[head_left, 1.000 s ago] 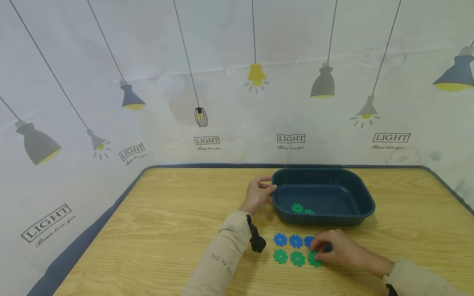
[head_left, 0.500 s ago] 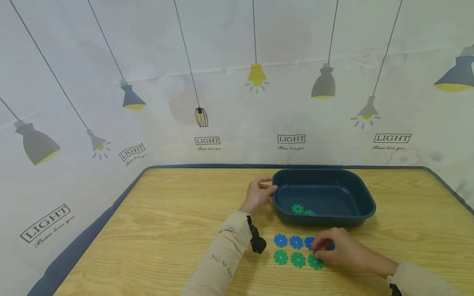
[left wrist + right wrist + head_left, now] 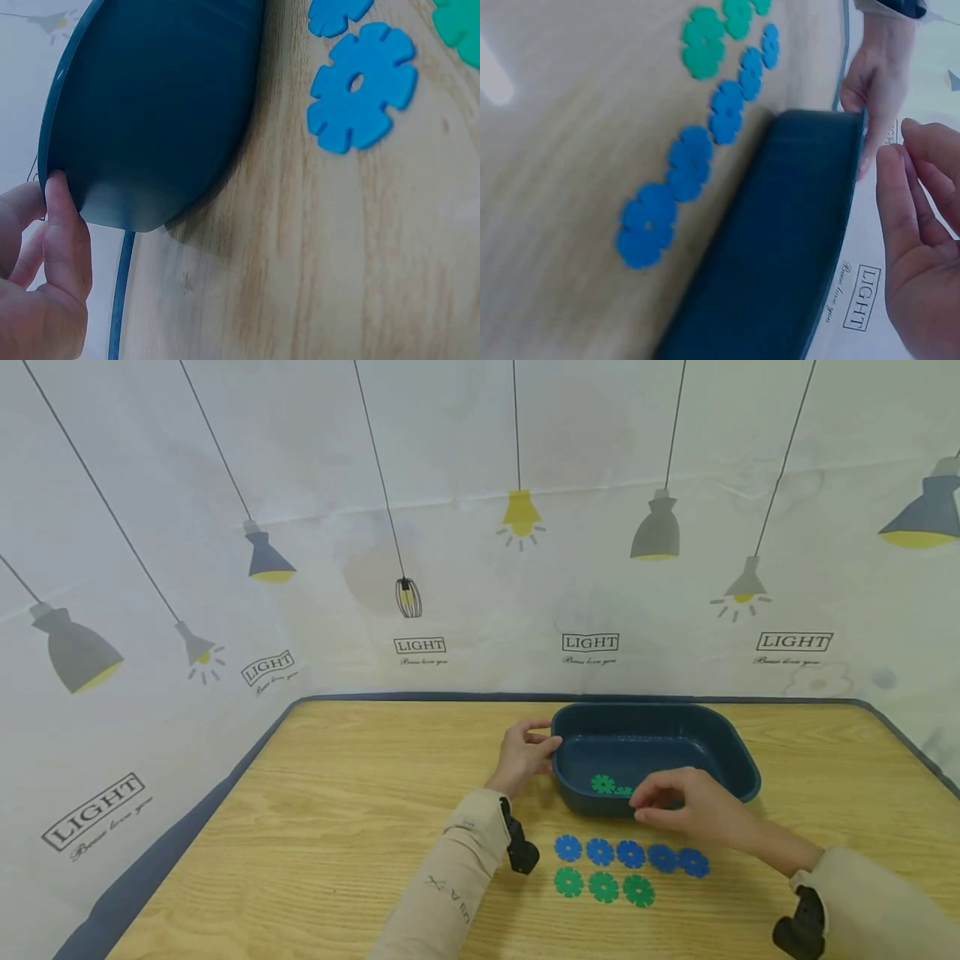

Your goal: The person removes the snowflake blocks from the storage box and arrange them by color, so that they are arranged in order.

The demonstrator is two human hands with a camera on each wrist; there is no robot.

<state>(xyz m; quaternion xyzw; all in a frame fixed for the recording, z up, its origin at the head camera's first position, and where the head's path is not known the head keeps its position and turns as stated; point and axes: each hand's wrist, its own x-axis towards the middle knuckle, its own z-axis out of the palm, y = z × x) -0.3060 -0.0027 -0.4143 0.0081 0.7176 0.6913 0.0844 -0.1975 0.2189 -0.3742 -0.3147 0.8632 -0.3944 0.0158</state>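
Observation:
My left hand (image 3: 517,753) pinches the left rim of a dark blue plastic basin (image 3: 592,804), fingertips at the edge in the left wrist view. My right hand (image 3: 693,806) hovers at the basin's front rim, fingers loosely bent, with nothing seen between thumb and fingertips. In front of the basin lies a row of several blue notched plastic discs (image 3: 600,852), flower-shaped with a small central hole. Three green notched discs (image 3: 603,887) form a second row nearer to me. Inside the basin, a green disc (image 3: 603,784) shows beside another, partly hidden by the front rim.
The wood-grain table (image 3: 375,810) ends at a dark blue border along a pale wall cloth (image 3: 480,668) printed with lamps. The basin stands close to that back edge. Wrist cameras (image 3: 801,927) sit on both sleeves.
My right hand has let go of the third green disc and risen from the rows to the basin's front rim, uncovering the right-hand blue discs. My left hand has stayed put.

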